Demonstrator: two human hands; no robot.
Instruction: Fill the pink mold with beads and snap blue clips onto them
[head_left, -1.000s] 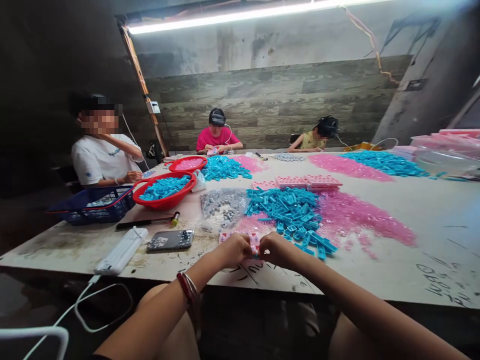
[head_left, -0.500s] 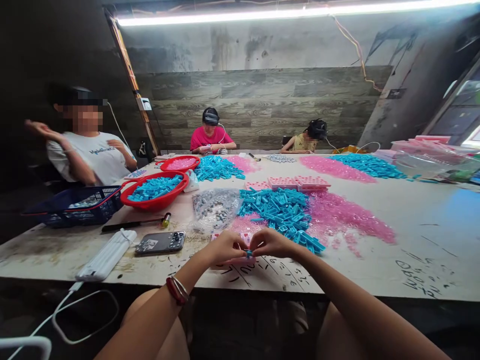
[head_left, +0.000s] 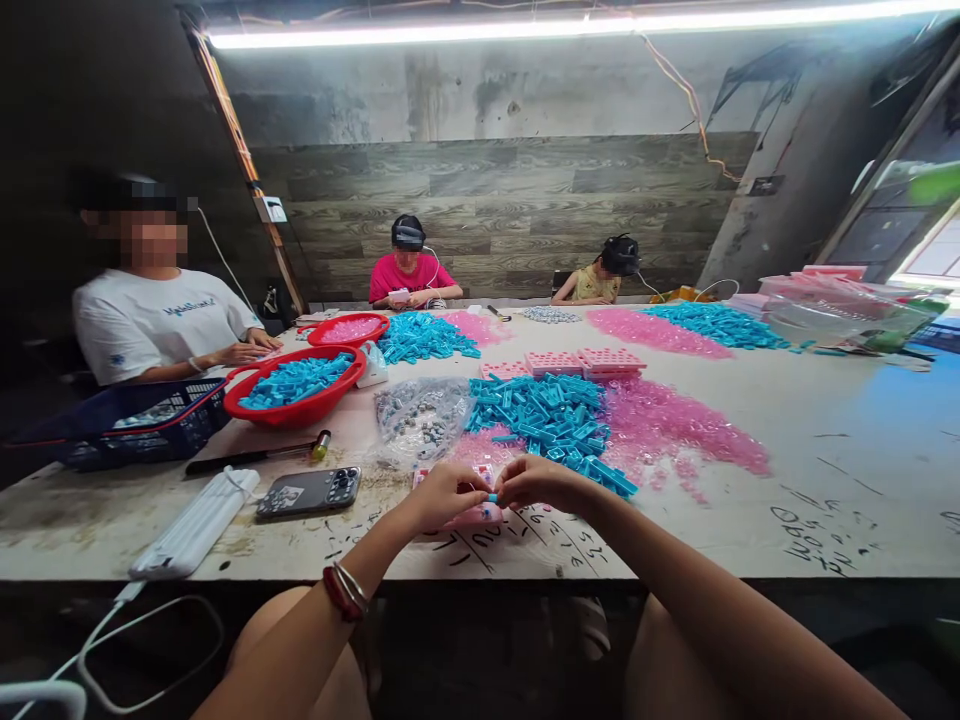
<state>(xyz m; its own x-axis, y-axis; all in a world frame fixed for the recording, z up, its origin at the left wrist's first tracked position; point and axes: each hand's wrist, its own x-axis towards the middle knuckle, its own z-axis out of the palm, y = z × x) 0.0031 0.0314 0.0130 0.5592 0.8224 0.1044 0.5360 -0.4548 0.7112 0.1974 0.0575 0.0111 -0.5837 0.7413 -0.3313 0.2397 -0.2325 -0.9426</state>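
Between my fingertips is a small blue plastic piece, mostly covered by them. My left hand pinches it from the left, and my right hand pinches its other end. Just below and behind the hands lies a pink tray-like block, partly hidden by the left hand. A heap of blue plastic pieces rises right behind my hands. Pink clear pieces spread to its right. To its left sits a clear plastic bag with small metallic-looking parts inside.
Left on the table are a phone, a white power bank, a hammer-like tool, a red basket of blue pieces and a dark blue basket. Pink blocks stand behind the heap. Three people sit around the table.
The blue piece shows more plainly between my fingertips, and the pink block beneath is less covered. The person at left has lowered both hands to the table. The view has turned slightly right.
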